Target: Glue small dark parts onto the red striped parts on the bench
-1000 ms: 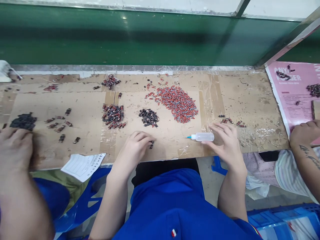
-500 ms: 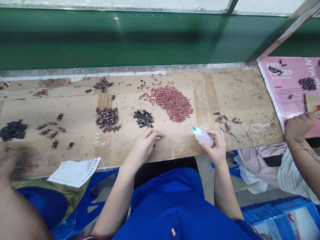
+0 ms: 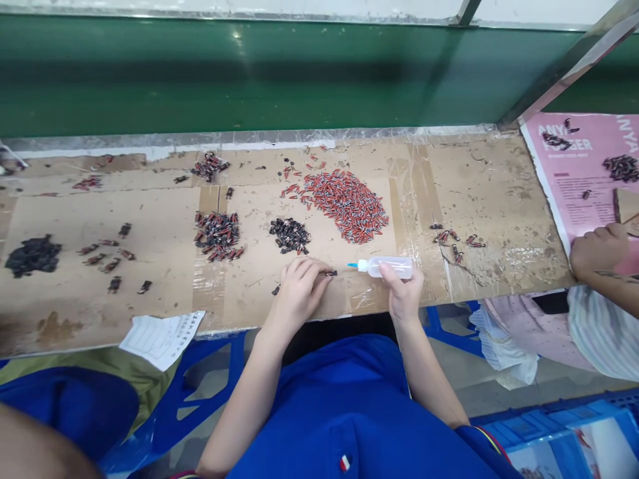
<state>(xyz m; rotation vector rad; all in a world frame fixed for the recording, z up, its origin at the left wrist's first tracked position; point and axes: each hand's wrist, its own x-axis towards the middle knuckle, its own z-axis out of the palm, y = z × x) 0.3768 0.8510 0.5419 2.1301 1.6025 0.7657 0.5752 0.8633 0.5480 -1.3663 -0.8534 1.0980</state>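
Observation:
My left hand (image 3: pixel 301 287) is closed over the cardboard-covered bench (image 3: pixel 259 293), pinching a small black part (image 3: pixel 331 273) between thumb and fingertips. In my right hand (image 3: pixel 407 289) is a clear squeeze bottle (image 3: pixel 392 267), lying nearly level with its blue nozzle pointing left at the black part, a short gap apart. Behind my left hand lies a pile of small black parts (image 3: pixel 289 236). Beyond the bottle spreads a large heap of small red-and-silver pieces (image 3: pixel 349 206). One loose dark part (image 3: pixel 275 290) lies beside my left hand.
Leftward are a cluster of red-and-black assemblies (image 3: pixel 217 234), scattered assemblies and a black heap (image 3: pixel 34 256). A paper slip (image 3: pixel 162 338) overhangs the front edge. At right, a co-worker's hand (image 3: pixel 599 253) rests near a pink sheet (image 3: pixel 564 166). A green panel (image 3: pixel 249 80) closes the back.
The bottle has swung from tilted up to nearly level and moved left toward my left hand. My left hand now shows a black part in its pinch. The co-worker's hand at left has left view.

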